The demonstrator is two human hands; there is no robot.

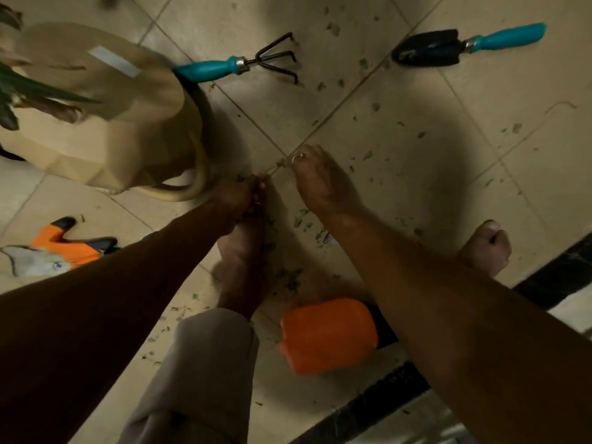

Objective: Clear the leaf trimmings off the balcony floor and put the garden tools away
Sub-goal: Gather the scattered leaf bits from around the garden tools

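Small green leaf trimmings lie scattered over the beige tiled balcony floor, thickest around my bare left foot. My left hand is curled low over the floor, with green bits showing under its fingers. Just to its right, my right hand, which wears a ring, reaches down, and its fingertips pinch at a leaf bit on the tile joint. Farther away lie a teal-handled hand rake and a teal-handled trowel.
A beige plant pot on a saucer stands at the left, close to my left hand. An orange and grey glove lies at the left edge. An orange container lies near my legs. A black threshold strip runs along the lower right.
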